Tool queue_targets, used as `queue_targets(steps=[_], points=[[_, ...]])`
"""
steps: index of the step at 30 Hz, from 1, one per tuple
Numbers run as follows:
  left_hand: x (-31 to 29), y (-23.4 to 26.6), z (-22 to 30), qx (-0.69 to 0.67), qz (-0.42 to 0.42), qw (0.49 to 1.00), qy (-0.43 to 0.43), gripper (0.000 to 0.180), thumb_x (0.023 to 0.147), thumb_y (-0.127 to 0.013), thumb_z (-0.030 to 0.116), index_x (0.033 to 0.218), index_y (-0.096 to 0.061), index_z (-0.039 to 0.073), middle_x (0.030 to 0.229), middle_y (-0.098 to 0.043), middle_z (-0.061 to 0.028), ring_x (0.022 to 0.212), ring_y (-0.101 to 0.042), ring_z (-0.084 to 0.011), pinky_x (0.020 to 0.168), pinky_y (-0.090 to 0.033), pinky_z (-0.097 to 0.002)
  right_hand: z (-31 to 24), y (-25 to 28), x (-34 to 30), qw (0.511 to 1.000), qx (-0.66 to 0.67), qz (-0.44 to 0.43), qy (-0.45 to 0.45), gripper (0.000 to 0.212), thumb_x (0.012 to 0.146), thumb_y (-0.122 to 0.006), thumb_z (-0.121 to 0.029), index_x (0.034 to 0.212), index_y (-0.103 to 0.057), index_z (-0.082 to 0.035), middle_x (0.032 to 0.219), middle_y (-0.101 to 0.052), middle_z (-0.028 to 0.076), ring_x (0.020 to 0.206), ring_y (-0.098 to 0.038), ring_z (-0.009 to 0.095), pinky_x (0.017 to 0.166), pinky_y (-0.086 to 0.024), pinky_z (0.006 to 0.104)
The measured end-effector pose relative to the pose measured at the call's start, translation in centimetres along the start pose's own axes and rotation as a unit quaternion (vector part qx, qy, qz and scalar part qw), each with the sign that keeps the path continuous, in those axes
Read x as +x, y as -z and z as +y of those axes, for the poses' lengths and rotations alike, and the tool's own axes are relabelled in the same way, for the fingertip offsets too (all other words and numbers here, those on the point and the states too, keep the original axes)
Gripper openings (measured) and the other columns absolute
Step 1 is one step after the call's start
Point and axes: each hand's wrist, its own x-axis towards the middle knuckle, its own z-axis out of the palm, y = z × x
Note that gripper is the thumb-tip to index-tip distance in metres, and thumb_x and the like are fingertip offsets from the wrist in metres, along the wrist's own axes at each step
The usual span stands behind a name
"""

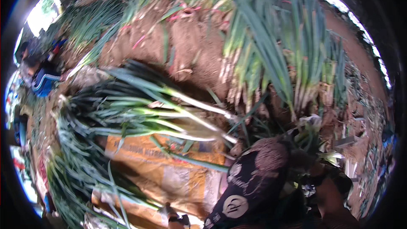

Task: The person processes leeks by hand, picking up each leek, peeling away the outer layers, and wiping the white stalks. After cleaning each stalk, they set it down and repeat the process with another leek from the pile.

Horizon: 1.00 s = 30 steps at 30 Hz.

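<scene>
My left hand (168, 210), low in the head view with a dark band at the wrist, is closed at the pale end of a long green onion (142, 202). Its leaves trail left into a heap of green onions (76, 167). Just beyond, a bundle of long green onions (140, 112) lies with its white stems pointing right. My right hand (311, 168), dark and blurred, is beside my knee near some loose leaves and trimmings (311, 127). Its fingers are hidden or smeared, so what it holds cannot be made out.
A torn orange and white sack (157, 165) lies flat before me. My dirt-covered dark trouser leg (254, 178) rises on its right. Upright green onions (292, 59) stand along the brown soil (186, 55). Another person (44, 76) in blue sits far left.
</scene>
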Motion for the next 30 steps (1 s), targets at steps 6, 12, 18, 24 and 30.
queue_targets(steps=[6, 12, 18, 24, 30], points=[[-6.1, -4.5, 11.2, -0.039, -0.083, 0.988, -0.125, 0.036, 0.079, -0.066, 0.007, 0.108, -0.047, 0.0, 0.093, -0.059, -0.0132, 0.076, -0.056, -0.0235, 0.073, -0.051, -0.0384, -0.2, -0.1, 3.5, 0.998, -0.067, -0.018, -0.012, 0.036, 0.089, -0.054, -0.043, 0.096, -0.062, -0.008, 0.087, -0.065, 0.018, 0.084, -0.064, 0.035, 0.077, -0.048, 0.0446], [-12.1, -9.6, 15.1, -0.028, -0.187, 0.961, -0.202, 0.027, 0.084, -0.064, 0.013, 0.104, -0.052, 0.0, 0.089, -0.06, -0.0118, 0.074, -0.057, -0.0223, 0.069, -0.051, -0.0357, 3.9, 4.3, 8.5, 0.959, 0.1, 0.263, -0.043, 0.034, 0.087, -0.062, -0.036, 0.104, -0.062, -0.008, 0.096, -0.067, 0.018, 0.092, -0.064, 0.037, 0.079, -0.05, 0.0424], [-15.0, -12.3, 16.2, -0.008, -0.249, 0.943, -0.22, 0.023, 0.088, -0.061, 0.019, 0.1, -0.056, -0.001, 0.086, -0.061, -0.0104, 0.071, -0.058, -0.0211, 0.064, -0.05, -0.033, 14.3, 7.3, 19.0, 0.847, 0.002, 0.486, -0.215, 0.035, 0.08, -0.066, -0.027, 0.105, -0.064, -0.004, 0.104, -0.067, 0.021, 0.09, -0.065, 0.04, 0.079, -0.053, 0.0436], [-15.7, -11.2, 20.7, -0.05, -0.298, 0.92, -0.249, 0.025, 0.093, -0.058, 0.024, 0.095, -0.061, -0.001, 0.083, -0.062, -0.009, 0.069, -0.059, -0.0198, 0.06, -0.049, -0.0303, 12.3, 6.7, 21.0, 0.934, 0.002, 0.341, -0.106, 0.032, 0.079, -0.066, -0.036, 0.096, -0.067, -0.009, 0.086, -0.068, 0.02, 0.083, -0.065, 0.04, 0.075, -0.052, 0.0459], [-28.9, -9.9, 33.3, 0.01, -0.378, 0.804, -0.459, 0.034, 0.093, -0.058, 0.014, 0.121, -0.056, -0.006, 0.11, -0.064, -0.0172, 0.097, -0.065, -0.0255, 0.081, -0.054, -0.033, 4.3, 9.6, 12.6, 0.908, 0.069, 0.414, 0.003, 0.043, 0.078, -0.07, -0.045, 0.099, -0.066, -0.008, 0.079, -0.066, 0.018, 0.072, -0.066, 0.036, 0.065, -0.053, 0.0447]])
